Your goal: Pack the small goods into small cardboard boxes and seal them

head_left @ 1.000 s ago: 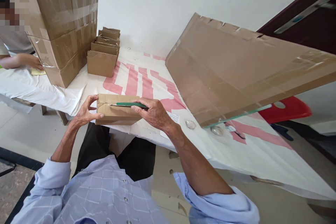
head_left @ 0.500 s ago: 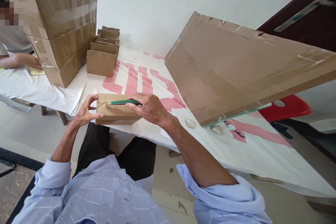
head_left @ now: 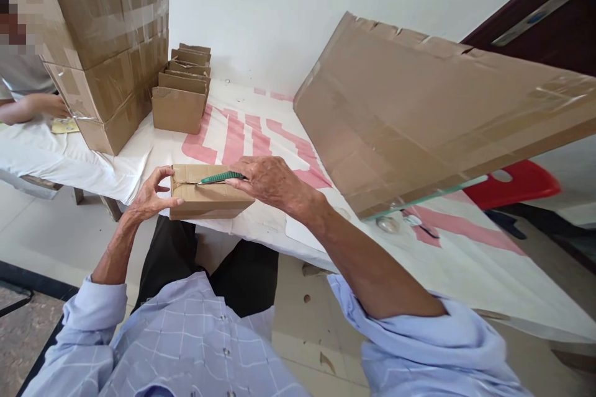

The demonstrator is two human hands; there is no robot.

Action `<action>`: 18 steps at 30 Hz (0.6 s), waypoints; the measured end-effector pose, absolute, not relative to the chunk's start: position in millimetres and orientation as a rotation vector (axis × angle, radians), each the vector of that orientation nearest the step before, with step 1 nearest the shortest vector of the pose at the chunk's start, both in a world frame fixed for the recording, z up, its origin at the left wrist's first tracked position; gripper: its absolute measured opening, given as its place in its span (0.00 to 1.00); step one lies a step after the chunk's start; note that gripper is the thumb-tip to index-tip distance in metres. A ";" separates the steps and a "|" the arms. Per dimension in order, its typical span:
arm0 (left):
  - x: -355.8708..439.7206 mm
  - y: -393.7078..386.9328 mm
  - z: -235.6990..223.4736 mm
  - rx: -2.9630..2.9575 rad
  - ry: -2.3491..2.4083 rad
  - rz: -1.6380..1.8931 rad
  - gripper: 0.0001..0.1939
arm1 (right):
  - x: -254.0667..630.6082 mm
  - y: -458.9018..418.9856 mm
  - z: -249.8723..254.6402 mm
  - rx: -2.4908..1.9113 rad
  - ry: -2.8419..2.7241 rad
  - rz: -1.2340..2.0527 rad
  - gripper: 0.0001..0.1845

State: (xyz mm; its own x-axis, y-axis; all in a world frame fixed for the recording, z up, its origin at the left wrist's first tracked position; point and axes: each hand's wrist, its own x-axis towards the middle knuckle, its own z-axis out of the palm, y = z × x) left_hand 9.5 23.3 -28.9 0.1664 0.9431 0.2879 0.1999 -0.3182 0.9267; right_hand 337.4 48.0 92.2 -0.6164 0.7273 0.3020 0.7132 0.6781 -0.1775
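A small brown cardboard box [head_left: 214, 206] lies at the near edge of the cloth-covered table. My left hand [head_left: 155, 195] grips its left end, thumb on the near side and fingers at the far corner. In my right hand [head_left: 265, 183] is a green-handled utility knife [head_left: 218, 178], held slantwise over the top of the box. The blade tip meets the top face near the seam, a short way right of my left thumb. Part of the handle is hidden under my right fingers.
Taped boxes [head_left: 107, 62] are stacked at the left, beside a row of open cardboard pieces [head_left: 179, 108]. A co-worker's arm [head_left: 32, 108] shows behind the stack. A large cardboard panel [head_left: 419, 105] leans at the right, near a red stool [head_left: 521, 185] and a clear round object [head_left: 387, 224].
My right hand has drawn the knife slightly to the right along the box top, and its handle is tilted up more. My left hand keeps its hold on the box.
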 end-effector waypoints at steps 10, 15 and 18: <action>7.3 23.2 -23.2 1.735 1.161 1.168 0.34 | 373.0 41.1 85.4 -1.106 -2.284 0.247 0.15; 4.3 28.5 -16.8 1.784 1.200 1.103 0.30 | 379.9 28.1 69.5 -1.166 -2.008 0.406 0.21; 2.7 30.7 -14.3 1.799 1.235 1.067 0.32 | 381.2 30.6 50.7 -1.228 -1.834 0.539 0.25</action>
State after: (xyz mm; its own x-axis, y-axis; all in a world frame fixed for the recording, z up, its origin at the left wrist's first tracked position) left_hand 2.7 30.7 -14.3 0.2065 0.9488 0.2393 0.3743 -0.3025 0.8766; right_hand 381.2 30.6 50.7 -0.1644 0.8989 0.4061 0.5362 0.4270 -0.7281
